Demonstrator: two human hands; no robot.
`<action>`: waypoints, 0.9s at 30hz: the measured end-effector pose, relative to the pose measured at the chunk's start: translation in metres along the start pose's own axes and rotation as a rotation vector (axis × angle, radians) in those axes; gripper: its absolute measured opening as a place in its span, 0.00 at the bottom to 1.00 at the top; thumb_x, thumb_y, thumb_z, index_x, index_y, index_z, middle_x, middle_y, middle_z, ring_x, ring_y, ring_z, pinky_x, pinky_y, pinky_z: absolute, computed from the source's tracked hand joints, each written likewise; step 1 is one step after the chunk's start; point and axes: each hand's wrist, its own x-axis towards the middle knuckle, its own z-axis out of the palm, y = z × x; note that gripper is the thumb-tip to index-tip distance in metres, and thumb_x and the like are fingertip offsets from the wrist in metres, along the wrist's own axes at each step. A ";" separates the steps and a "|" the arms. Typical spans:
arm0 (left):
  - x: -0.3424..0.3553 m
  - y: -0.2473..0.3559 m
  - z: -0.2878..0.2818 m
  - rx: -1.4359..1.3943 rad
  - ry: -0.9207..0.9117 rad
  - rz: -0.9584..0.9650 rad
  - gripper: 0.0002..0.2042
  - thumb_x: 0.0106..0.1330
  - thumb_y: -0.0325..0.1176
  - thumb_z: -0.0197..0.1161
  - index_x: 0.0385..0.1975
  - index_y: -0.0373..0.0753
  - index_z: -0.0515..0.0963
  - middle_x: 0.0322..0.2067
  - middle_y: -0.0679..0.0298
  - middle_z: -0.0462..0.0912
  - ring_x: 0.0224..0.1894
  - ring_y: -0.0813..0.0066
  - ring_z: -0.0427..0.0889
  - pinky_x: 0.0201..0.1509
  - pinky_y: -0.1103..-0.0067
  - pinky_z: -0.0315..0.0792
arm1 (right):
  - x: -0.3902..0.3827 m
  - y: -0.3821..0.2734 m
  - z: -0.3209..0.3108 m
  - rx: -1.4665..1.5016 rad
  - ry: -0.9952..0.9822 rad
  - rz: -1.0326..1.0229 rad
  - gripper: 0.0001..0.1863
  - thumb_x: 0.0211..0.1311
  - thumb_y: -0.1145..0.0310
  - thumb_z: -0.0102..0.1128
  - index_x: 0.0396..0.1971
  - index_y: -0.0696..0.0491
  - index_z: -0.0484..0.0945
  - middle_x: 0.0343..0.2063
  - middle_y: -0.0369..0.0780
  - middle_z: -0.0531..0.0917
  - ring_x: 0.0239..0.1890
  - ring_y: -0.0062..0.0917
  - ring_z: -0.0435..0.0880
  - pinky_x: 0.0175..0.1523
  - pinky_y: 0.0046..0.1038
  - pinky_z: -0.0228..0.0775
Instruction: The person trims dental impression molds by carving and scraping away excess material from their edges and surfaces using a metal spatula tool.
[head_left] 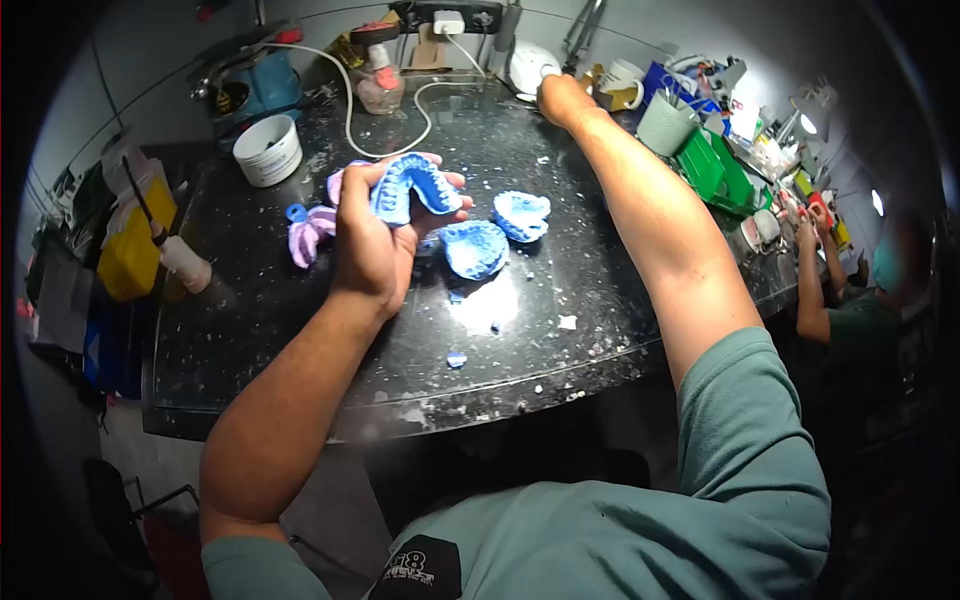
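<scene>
A blue horseshoe-shaped dental impression (412,188) rests in my left hand (372,235), thumb on one side and fingers behind it, its tooth marks facing up. My right hand (566,100) is stretched to the back of the bench, fingers curled beside a white rounded device (532,68); what they grip, if anything, is hidden. Just right of my left hand lie two more blue impressions, a nearer one (474,250) and a farther one (522,216). To its left is a purple impression (310,236) with a blue round knob. Another pinkish-purple piece shows partly behind my left hand.
On the black bench (400,350) lie small blue and white scraps. A white tub (268,151) stands back left, near a looping white cable (350,110). Back right are a mug (622,86), a tool cup (667,124) and a green bin (715,170). Another person works far right.
</scene>
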 end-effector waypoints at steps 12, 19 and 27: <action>-0.007 0.002 0.006 -0.049 0.007 -0.025 0.27 0.68 0.48 0.39 0.46 0.28 0.75 0.38 0.46 0.83 0.41 0.54 0.84 0.51 0.66 0.77 | 0.012 -0.009 0.000 0.010 -0.172 -0.200 0.06 0.52 0.72 0.62 0.31 0.50 0.83 0.33 0.42 0.85 0.40 0.35 0.84 0.46 0.33 0.75; 0.000 0.002 0.001 -0.073 -0.008 -0.030 0.29 0.67 0.49 0.40 0.49 0.27 0.74 0.40 0.45 0.83 0.42 0.55 0.84 0.50 0.67 0.78 | 0.001 -0.032 -0.011 0.436 0.363 -0.300 0.09 0.67 0.68 0.53 0.43 0.55 0.72 0.39 0.47 0.82 0.40 0.44 0.82 0.51 0.37 0.74; -0.004 0.004 0.002 -0.092 -0.053 -0.072 0.28 0.66 0.46 0.40 0.52 0.26 0.72 0.42 0.46 0.82 0.45 0.54 0.82 0.54 0.65 0.75 | -0.057 -0.053 -0.084 2.006 -0.138 -0.350 0.18 0.72 0.66 0.53 0.55 0.60 0.72 0.31 0.32 0.74 0.29 0.16 0.70 0.32 0.16 0.63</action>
